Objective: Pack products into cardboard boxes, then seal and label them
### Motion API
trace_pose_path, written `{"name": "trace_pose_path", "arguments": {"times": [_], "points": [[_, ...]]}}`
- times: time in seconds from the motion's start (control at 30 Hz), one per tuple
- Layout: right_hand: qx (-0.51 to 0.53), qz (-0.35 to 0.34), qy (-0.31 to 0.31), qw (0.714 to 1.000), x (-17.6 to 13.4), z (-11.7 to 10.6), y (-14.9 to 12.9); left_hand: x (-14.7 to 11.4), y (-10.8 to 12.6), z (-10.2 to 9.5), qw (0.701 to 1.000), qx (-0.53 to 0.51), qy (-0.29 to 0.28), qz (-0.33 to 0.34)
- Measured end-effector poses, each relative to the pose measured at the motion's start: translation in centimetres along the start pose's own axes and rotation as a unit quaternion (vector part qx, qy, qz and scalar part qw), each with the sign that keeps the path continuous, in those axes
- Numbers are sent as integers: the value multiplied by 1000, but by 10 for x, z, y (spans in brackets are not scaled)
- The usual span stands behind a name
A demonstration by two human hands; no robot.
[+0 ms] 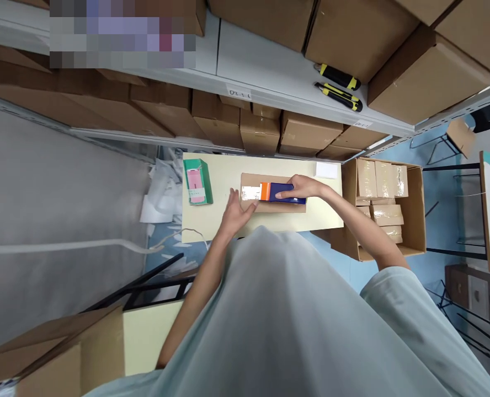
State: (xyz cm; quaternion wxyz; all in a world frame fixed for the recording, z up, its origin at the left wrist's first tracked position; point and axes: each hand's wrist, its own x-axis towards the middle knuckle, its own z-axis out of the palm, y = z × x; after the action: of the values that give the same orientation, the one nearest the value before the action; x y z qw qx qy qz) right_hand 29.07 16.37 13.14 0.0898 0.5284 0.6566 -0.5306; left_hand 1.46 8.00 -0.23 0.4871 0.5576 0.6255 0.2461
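A flat brown cardboard piece lies on the pale yellow table in front of me. My right hand is closed round a long dark blue and orange box-like object over the cardboard. Just left of its orange end is a shiny white printed patch; whether it belongs to the object or the cardboard I cannot tell. My left hand rests at the cardboard's left end, fingers apart, thumb near the white patch.
A green box with pink contents stands at the table's left. At the back right lies a white block. An open carton of small boxes adjoins the right side. Two utility knives lie on the shelf above.
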Motion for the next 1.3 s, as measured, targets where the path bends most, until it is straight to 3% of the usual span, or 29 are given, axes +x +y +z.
{"name": "trace_pose_path", "arguments": {"times": [0.07, 0.2, 0.3, 0.47, 0.63, 0.73, 0.87, 0.97, 1.03, 1.1, 1.2, 1.3], "points": [[1, 0, 4, 1000, 1, 0, 0, 7, 10, -3, 993, 99, -23, 63], [71, 6, -30, 997, 1, 1, 0, 24, 31, -2, 950, 243, -126, 152], [130, 13, -78, 988, 0, 2, 0, 32, 36, -1, 928, 302, -144, 164], [125, 28, -70, 989, 2, 5, 0, 35, 34, -2, 915, 343, -143, 156], [148, 27, -102, 983, 3, -4, 10, 40, 32, 0, 908, 365, -141, 150], [153, 32, -119, 981, -11, -21, 37, 34, 13, 2, 909, 374, -146, 115], [121, 51, -162, 978, -51, -52, 101, 7, -31, 3, 924, 345, -167, 9], [115, 64, -147, 980, -80, -66, 145, -15, -39, 8, 944, 308, -116, -31], [124, 68, -138, 980, -90, -68, 164, -25, -21, 23, 960, 273, -67, 6], [135, 75, -136, 979, -93, -64, 173, -31, 13, 52, 966, 247, -49, 60], [145, 82, -130, 977, -90, -58, 180, -37, 67, 116, 961, 239, -79, 115], [149, 90, -117, 978, -91, -55, 184, -36, 93, 177, 957, 235, -111, 130]]}}
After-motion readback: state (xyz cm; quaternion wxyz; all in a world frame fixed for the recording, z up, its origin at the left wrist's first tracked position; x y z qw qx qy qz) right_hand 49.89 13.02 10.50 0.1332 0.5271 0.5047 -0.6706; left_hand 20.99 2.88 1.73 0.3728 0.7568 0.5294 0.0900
